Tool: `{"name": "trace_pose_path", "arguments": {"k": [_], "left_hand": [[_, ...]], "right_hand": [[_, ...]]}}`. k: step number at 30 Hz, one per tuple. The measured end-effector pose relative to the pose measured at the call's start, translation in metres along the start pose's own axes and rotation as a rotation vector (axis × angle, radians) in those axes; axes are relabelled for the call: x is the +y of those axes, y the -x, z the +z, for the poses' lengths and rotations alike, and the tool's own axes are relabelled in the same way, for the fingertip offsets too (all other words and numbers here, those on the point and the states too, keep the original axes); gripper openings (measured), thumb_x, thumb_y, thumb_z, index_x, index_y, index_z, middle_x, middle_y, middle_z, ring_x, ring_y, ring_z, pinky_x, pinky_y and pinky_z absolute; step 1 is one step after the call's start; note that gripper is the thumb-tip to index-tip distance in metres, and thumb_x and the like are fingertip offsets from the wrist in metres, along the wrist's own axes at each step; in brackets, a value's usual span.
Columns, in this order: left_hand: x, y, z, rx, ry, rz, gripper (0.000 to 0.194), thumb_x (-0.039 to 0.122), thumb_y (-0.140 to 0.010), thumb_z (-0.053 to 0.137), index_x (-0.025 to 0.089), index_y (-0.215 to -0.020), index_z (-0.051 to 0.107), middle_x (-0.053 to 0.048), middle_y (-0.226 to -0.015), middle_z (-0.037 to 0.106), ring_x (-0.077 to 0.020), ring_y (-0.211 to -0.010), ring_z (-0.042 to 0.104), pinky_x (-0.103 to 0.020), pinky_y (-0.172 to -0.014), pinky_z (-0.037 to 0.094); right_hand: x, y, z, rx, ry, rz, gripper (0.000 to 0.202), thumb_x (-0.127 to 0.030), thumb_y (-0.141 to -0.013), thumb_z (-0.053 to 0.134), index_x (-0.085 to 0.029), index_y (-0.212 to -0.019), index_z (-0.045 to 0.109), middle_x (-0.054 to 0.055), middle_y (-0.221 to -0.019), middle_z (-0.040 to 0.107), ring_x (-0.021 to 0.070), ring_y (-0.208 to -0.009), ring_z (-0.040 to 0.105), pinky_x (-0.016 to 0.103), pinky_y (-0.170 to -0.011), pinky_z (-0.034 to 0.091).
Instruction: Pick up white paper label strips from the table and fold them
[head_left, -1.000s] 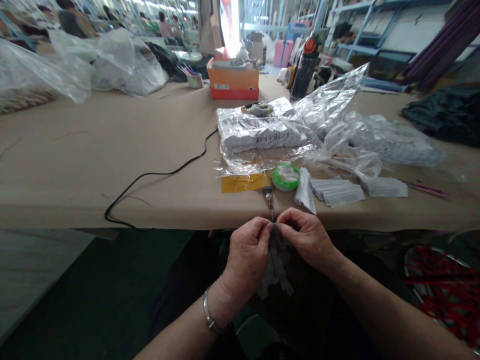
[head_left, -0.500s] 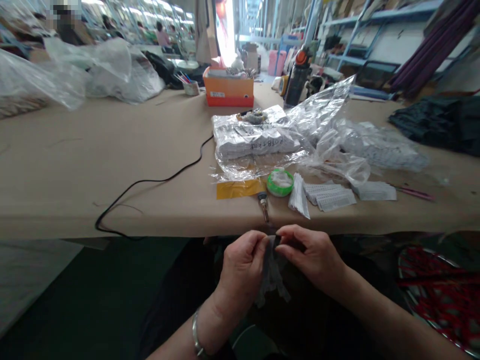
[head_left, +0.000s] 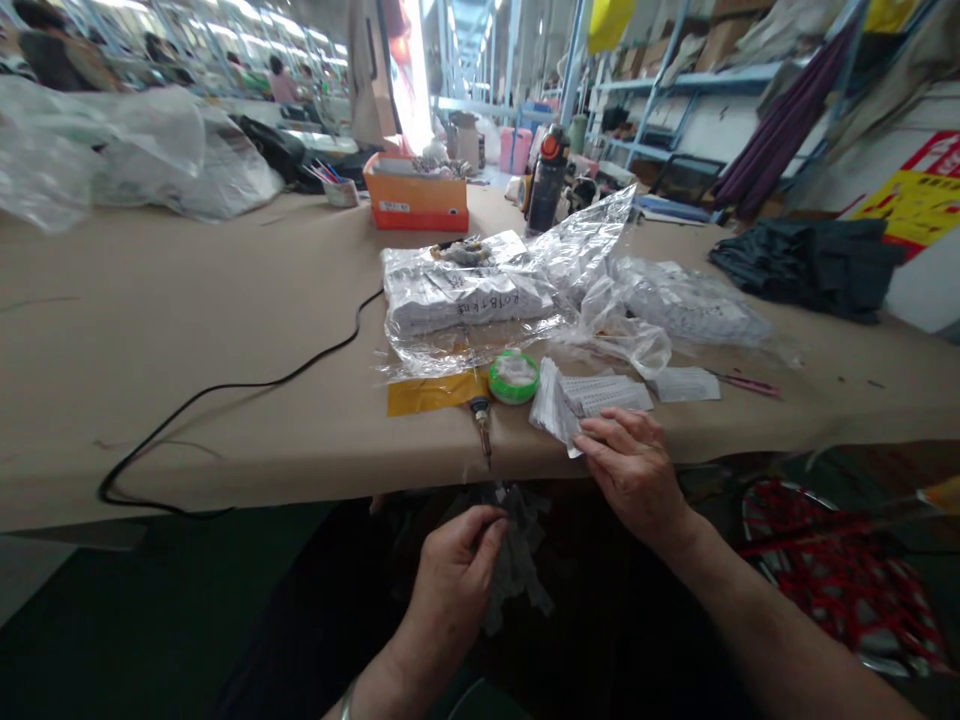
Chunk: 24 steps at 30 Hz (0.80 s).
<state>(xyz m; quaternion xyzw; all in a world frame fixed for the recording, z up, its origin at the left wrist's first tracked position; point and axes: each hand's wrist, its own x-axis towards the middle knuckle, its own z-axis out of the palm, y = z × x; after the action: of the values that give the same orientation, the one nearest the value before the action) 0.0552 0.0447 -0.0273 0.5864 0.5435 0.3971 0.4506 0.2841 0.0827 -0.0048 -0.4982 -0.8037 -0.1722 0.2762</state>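
Observation:
Below the table edge, my left hand [head_left: 457, 565] is closed in a pinch at the top of a bunch of whitish, translucent strips [head_left: 517, 560] that hang down. My right hand [head_left: 634, 475] reaches over the edge, its fingers stretched out and the tips touching the near end of a fanned stack of white printed labels [head_left: 553, 405]. A second group of printed labels [head_left: 611, 393] lies just behind those fingers. Between the hands, a soldering-iron-like tool [head_left: 483, 425] points its metal tip toward me at the edge. Beside it sits a green-rimmed round container [head_left: 514, 378] with white material inside.
A brown-yellow strip [head_left: 431, 393] lies left of the tool. Clear plastic bags of white bundles [head_left: 472, 300] are behind it. A black cord [head_left: 247, 385] curves across the left side. Farther back are an orange box [head_left: 416, 200] and a dark bottle [head_left: 546, 185]. Pink-handled scissors [head_left: 750, 384] lie at right.
My right hand has left the strips beside my left hand and moved up and right to the labels. My left hand still pinches the strips. The view has turned somewhat right.

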Motion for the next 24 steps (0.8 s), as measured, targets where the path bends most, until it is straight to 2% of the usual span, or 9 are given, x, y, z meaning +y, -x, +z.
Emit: {"name": "trace_pose_path", "arguments": {"k": [3, 5, 7, 9, 13, 16, 18, 21, 24], "left_hand": [[0.022, -0.001, 0.016, -0.126, 0.281, -0.254, 0.015, 0.027, -0.078, 0.061, 0.014, -0.077, 0.069, -0.006, -0.071, 0.068, -0.0162, -0.068, 0.062, -0.025, -0.065, 0.048], [0.036, -0.004, 0.028, -0.215, 0.61, -0.439, 0.021, 0.032, -0.08, 0.06, 0.013, -0.086, 0.067, -0.007, -0.077, 0.068, -0.0158, -0.069, 0.062, -0.026, -0.064, 0.049], [0.046, -0.006, 0.039, -0.268, 0.912, -0.534, 0.023, 0.034, -0.08, 0.061, 0.013, -0.089, 0.065, -0.007, -0.079, 0.067, -0.0137, -0.066, 0.062, -0.026, -0.063, 0.05], [0.052, -0.009, 0.046, -0.273, 1.068, -0.561, 0.02, 0.03, -0.079, 0.064, 0.012, -0.087, 0.064, -0.004, -0.074, 0.064, -0.0097, -0.06, 0.058, -0.021, -0.057, 0.048], [0.054, -0.013, 0.053, -0.238, 1.046, -0.572, 0.012, 0.02, -0.078, 0.064, 0.009, -0.084, 0.062, -0.003, -0.069, 0.062, -0.0074, -0.054, 0.056, -0.018, -0.053, 0.045], [0.054, -0.012, 0.054, -0.216, 0.879, -0.613, 0.018, 0.021, -0.079, 0.063, 0.009, -0.092, 0.061, -0.006, -0.07, 0.066, -0.0119, -0.058, 0.061, -0.025, -0.059, 0.051], [0.052, -0.011, 0.056, -0.2, 0.771, -0.617, 0.02, 0.023, -0.079, 0.063, 0.01, -0.094, 0.06, -0.005, -0.065, 0.066, -0.0126, -0.056, 0.062, -0.024, -0.057, 0.05], [0.047, -0.009, 0.058, -0.21, 0.718, -0.597, 0.02, 0.023, -0.078, 0.063, 0.011, -0.093, 0.06, -0.003, -0.059, 0.065, -0.0123, -0.053, 0.06, -0.022, -0.052, 0.048], [0.044, -0.01, 0.058, -0.212, 0.718, -0.63, 0.016, 0.025, -0.078, 0.063, 0.012, -0.087, 0.06, -0.003, -0.059, 0.065, -0.0127, -0.051, 0.061, -0.022, -0.05, 0.047]], "right_hand": [[-0.006, 0.002, -0.014, 0.057, -0.109, -0.044, 0.015, -0.014, -0.084, 0.059, -0.023, -0.093, 0.067, 0.002, -0.098, 0.07, 0.0211, -0.104, 0.056, 0.043, -0.099, 0.036], [-0.016, 0.006, -0.025, 0.057, -0.196, -0.09, 0.015, -0.013, -0.083, 0.06, -0.022, -0.092, 0.066, 0.002, -0.097, 0.07, 0.0206, -0.104, 0.056, 0.043, -0.099, 0.036], [-0.03, 0.011, -0.035, 0.029, -0.282, -0.135, 0.013, -0.014, -0.084, 0.058, -0.021, -0.092, 0.065, 0.002, -0.096, 0.07, 0.0207, -0.104, 0.056, 0.043, -0.1, 0.037], [-0.04, 0.016, -0.041, -0.005, -0.34, -0.167, 0.013, -0.013, -0.086, 0.055, -0.021, -0.091, 0.065, 0.002, -0.095, 0.07, 0.0202, -0.104, 0.056, 0.043, -0.1, 0.037], [-0.033, 0.017, -0.039, -0.035, -0.351, -0.141, 0.016, -0.021, -0.088, 0.055, -0.02, -0.103, 0.061, 0.004, -0.1, 0.068, 0.0215, -0.105, 0.055, 0.042, -0.098, 0.04], [-0.004, 0.014, -0.025, -0.069, -0.171, 0.033, 0.04, -0.035, -0.089, 0.053, -0.012, -0.122, 0.053, 0.014, -0.115, 0.061, 0.0282, -0.114, 0.049, 0.046, -0.097, 0.041], [0.015, 0.014, -0.015, -0.127, -0.007, 0.126, 0.05, -0.039, -0.088, 0.053, -0.007, -0.126, 0.05, 0.02, -0.123, 0.055, 0.0332, -0.118, 0.045, 0.05, -0.097, 0.04], [0.033, 0.02, -0.004, -0.172, 0.096, 0.138, 0.04, -0.03, -0.088, 0.052, -0.009, -0.123, 0.055, 0.017, -0.125, 0.056, 0.0333, -0.118, 0.046, 0.05, -0.096, 0.04], [0.041, 0.026, -0.002, -0.109, 0.047, 0.119, 0.029, -0.021, -0.089, 0.049, -0.015, -0.114, 0.062, 0.012, -0.117, 0.063, 0.0281, -0.113, 0.052, 0.045, -0.096, 0.042]]}}
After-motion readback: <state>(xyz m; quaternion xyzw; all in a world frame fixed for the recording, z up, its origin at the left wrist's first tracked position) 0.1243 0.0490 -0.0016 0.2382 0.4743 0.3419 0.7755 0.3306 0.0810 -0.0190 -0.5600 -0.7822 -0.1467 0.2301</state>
